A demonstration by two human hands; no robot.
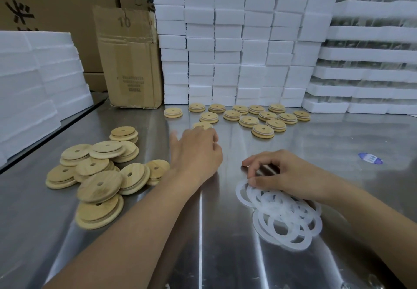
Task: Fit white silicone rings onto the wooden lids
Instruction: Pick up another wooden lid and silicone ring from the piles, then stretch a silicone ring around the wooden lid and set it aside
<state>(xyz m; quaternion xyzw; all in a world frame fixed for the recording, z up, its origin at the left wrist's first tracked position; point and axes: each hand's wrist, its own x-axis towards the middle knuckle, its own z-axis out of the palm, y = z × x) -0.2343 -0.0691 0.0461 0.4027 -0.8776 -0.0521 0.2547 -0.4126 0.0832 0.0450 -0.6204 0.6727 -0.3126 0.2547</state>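
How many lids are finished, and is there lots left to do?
Done: over a dozen ringed lids lie at the back. In hand: the left hand is by one more lid there, and the right hand pinches a ring off the ring pile. Left: the heap of bare lids on the left.

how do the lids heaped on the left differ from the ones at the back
The heaped round wooden lids overlap and tilt; the far round wooden lids lie flat, unstacked. The heaped lids show bare wood edges; the far ones show a white band there. Both are pale discs with a centre hole.
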